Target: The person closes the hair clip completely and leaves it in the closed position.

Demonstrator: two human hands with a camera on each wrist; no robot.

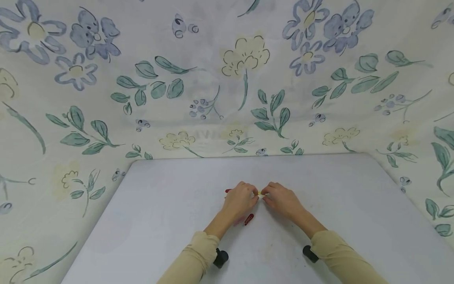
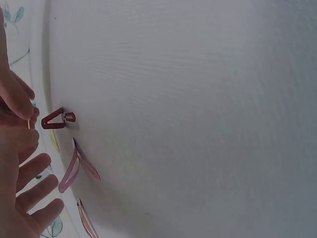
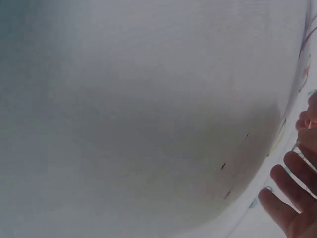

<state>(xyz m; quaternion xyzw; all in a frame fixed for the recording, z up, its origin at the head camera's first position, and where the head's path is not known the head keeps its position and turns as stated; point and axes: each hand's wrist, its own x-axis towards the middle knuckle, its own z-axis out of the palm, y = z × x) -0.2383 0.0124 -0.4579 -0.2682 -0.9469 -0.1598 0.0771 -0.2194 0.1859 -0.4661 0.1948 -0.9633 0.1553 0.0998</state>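
Note:
Near the middle of the white table point(image 1: 170, 197), my left hand point(image 1: 242, 198) and right hand point(image 1: 283, 200) meet fingertip to fingertip. Thumb and forefinger of each pinch a small pale item point(image 2: 28, 123), thin and mostly covered by the fingers; I cannot tell its kind. The other fingers of the right hand spread loosely in the right wrist view. A yellow bit point(image 1: 260, 193) shows between the hands. Below the left hand lies a red snap hair clip point(image 1: 249, 219), with a pink snap hair clip point(image 2: 70, 171) beside it, its two parts spread apart.
Another red clip point(image 1: 228, 191) peeks out left of the left hand. One more pinkish clip point(image 2: 85, 218) lies at the bottom of the left wrist view. A flower-patterned cloth point(image 1: 209, 79) rises behind the table's far edge. Dark wrist devices point(image 1: 221, 258) sit under both sleeves.

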